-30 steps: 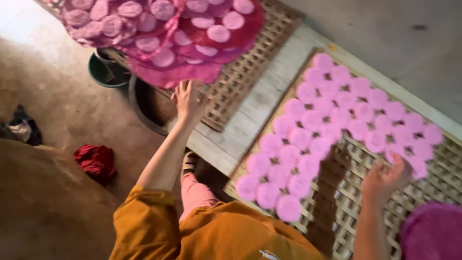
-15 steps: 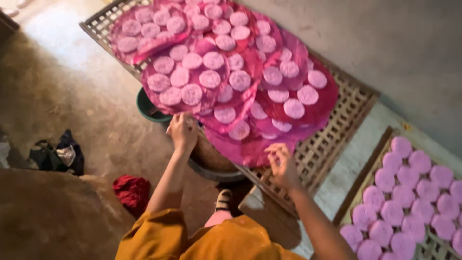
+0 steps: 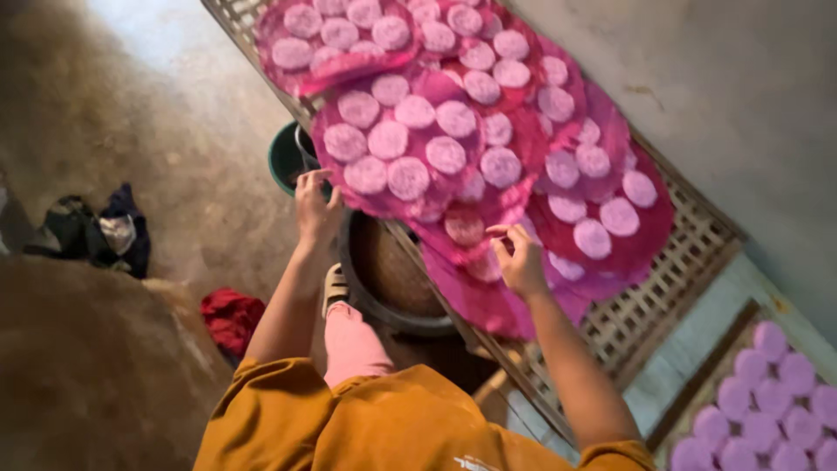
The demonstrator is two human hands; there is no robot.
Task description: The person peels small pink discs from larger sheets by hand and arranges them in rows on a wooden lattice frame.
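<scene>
Head view, looking down. Both hands are at the near edge of a stack of magenta cloths (image 3: 514, 288), each carrying pale pink round discs (image 3: 408, 177). The cloths lie overlapping on a woven lattice rack (image 3: 671, 279) that runs diagonally from top left to lower right.

Left hand (image 3: 316, 209): fingers spread apart, tips touching the edge of the top cloth near its left corner; not closed on it. Right hand (image 3: 521, 260): fingers curled toward the thumb, pinching or about to pinch the cloth edge at the lower fold; whether the fabric is actually clamped cannot be told from this view.

Below the rack edge, between the arms: a round dark basin (image 3: 392, 279), and beyond it a green bucket (image 3: 286, 160). On the floor to the left, a red rag (image 3: 231, 318) and a heap of dark clothes (image 3: 91, 231). Lower right: a second rack with purple-pink discs (image 3: 767, 392) in rows.

Judgement on handling: the cloth is limp and the discs sit loose on it. Both corners should be gripped firmly and lifted level, edge kept taut, so no disc slides off or folds onto its neighbour. Pulling from one hand only would likely tilt the load toward the basin.
</scene>
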